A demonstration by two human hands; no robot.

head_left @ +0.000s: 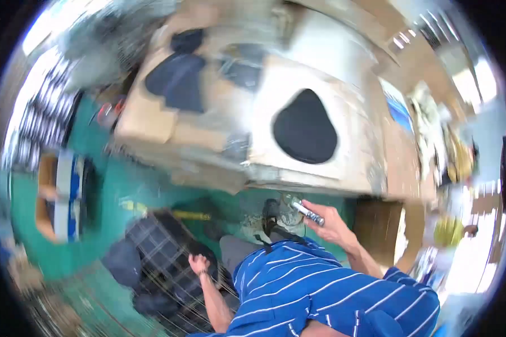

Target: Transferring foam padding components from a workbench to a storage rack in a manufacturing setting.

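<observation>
The picture is blurred by motion. My right hand is raised in front of my blue striped shirt and grips a slim silver marker-like tool, just below the front edge of the worktable. My left hand hangs low at my side, fingers curled, over a dark crate holding black pieces. Whether it grips anything I cannot tell. On the table lies a pale sheet with a black rounded cut piece on it.
More dark cut pieces lie on cardboard at the table's far left. The floor is green. A low orange and blue object stands at the left, and cardboard boxes stand at the right under the table.
</observation>
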